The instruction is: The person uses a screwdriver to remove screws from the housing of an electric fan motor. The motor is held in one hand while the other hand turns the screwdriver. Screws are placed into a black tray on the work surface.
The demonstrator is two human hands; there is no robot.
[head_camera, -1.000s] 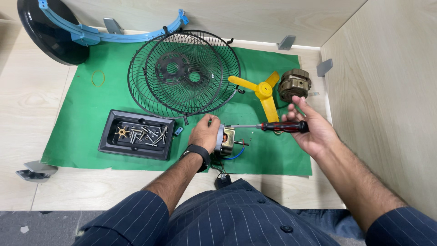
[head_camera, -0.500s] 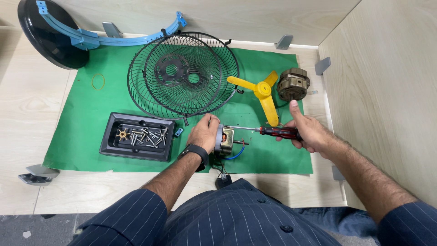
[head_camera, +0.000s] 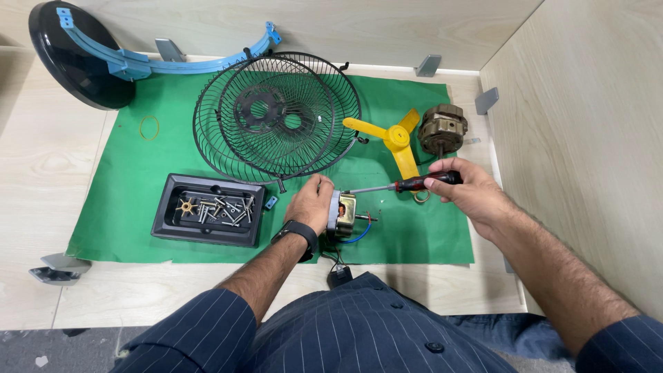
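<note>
Nearest the body, on the front edge of the green mat, the left hand is closed over a small motor, holding it upright, while the right hand, just to its right, grips a red-handled screwdriver whose tip reaches the top of the motor. Left of the hands lies a black tray of screws. Farther back sit a yellow fan blade, a brown motor, two black wire fan guards, and a blue-and-black stand on the table.
</note>
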